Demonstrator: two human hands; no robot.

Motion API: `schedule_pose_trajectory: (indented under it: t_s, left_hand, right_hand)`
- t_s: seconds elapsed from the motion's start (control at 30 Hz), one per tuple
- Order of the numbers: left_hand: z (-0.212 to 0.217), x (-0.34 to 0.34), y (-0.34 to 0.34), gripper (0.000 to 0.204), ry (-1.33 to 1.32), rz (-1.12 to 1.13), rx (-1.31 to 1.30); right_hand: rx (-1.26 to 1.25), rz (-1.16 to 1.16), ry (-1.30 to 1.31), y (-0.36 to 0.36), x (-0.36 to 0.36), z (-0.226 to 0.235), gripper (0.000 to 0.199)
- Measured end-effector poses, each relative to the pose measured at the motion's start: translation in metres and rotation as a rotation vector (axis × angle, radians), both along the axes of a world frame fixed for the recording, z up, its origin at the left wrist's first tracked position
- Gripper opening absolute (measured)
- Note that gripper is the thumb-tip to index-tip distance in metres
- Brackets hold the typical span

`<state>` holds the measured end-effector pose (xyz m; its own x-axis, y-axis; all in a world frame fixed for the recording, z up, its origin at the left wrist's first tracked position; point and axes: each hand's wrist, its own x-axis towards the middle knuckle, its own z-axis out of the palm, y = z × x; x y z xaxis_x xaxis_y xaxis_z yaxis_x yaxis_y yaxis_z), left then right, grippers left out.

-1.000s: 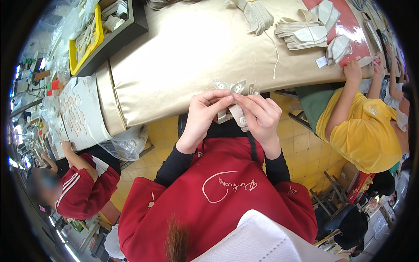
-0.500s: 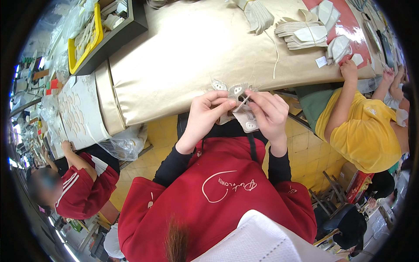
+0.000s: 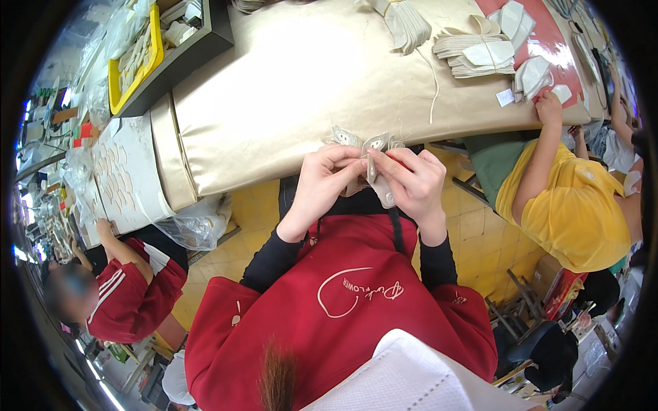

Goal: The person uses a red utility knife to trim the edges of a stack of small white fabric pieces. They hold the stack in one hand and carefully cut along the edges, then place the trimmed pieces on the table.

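Note:
Just off the table's near edge, both hands pinch a small beige cut piece [image 3: 374, 143] with holes in it. My left hand [image 3: 327, 179] is closed, thumb and forefinger on the piece's left side. From the right, my right hand [image 3: 417, 183] is also closed, its fingertips on the piece close to the left thumb. A spot of red shows among the right hand's fingers; I cannot make out what it is. A similar pointed piece [image 3: 343, 135] sticks out beyond the left fingers. More pale pieces [image 3: 381, 192] hang below the fingers, partly hidden.
The table [image 3: 274, 103] has a shiny beige cover. Bundles of beige pieces [image 3: 473, 55] lie at the far right, near a co-worker in yellow [image 3: 569, 205]. A dark box [image 3: 212, 41] with a yellow tray [image 3: 115, 89] stands far left. Another co-worker in red [image 3: 130, 294] sits left.
My right hand has moved slightly left, bringing its fingertips closer to the left ones. The pale strip seen between the fingers before is no longer distinct, and the piece now looks turned more edge-on.

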<state>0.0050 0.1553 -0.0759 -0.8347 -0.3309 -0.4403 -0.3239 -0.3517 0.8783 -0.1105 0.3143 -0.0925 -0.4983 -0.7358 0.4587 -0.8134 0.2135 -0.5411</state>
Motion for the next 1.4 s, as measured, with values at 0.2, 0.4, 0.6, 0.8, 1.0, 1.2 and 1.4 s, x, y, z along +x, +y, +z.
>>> schedule_pose_trajectory:
  t_s: [0.2, 0.4, 0.6, 0.8, 1.0, 1.2, 1.4]
  left_hand:
    - [0.003, -0.002, 0.0, 0.017, -0.041, 0.004, -0.032]
    - [0.011, -0.005, -0.005, 0.021, 0.018, 0.055, 0.01]
    - [0.008, -0.013, -0.031, 0.034, 0.038, 0.259, -0.09]
    - [-0.011, -0.047, -0.067, 0.052, 0.09, -0.014, -0.529]
    - [0.076, -0.07, -0.043, 0.047, 0.44, -0.127, -0.845]
    - [0.188, -0.051, -0.007, 0.011, 1.206, -0.186, 0.109]
    - [0.216, -0.072, -0.001, 0.02, 1.339, -0.693, 0.509]
  right_hand:
    - [-0.077, 0.021, -0.028, 0.001, -0.001, -0.004, 0.041]
    - [-0.423, -0.241, -0.388, 0.002, -0.002, -0.013, 0.029]
    - [-0.629, -0.426, -1.172, 0.013, -0.006, -0.009, 0.043]
    - [-0.299, -0.108, -0.728, -0.01, 0.005, -0.02, 0.052]
    - [-0.018, -0.096, -0.299, -0.047, -0.001, -0.031, 0.053]
    - [0.062, 0.0, -0.264, -0.06, -0.016, -0.058, 0.046]
    - [-0.007, 0.003, -0.304, -0.06, -0.017, -0.069, 0.041]
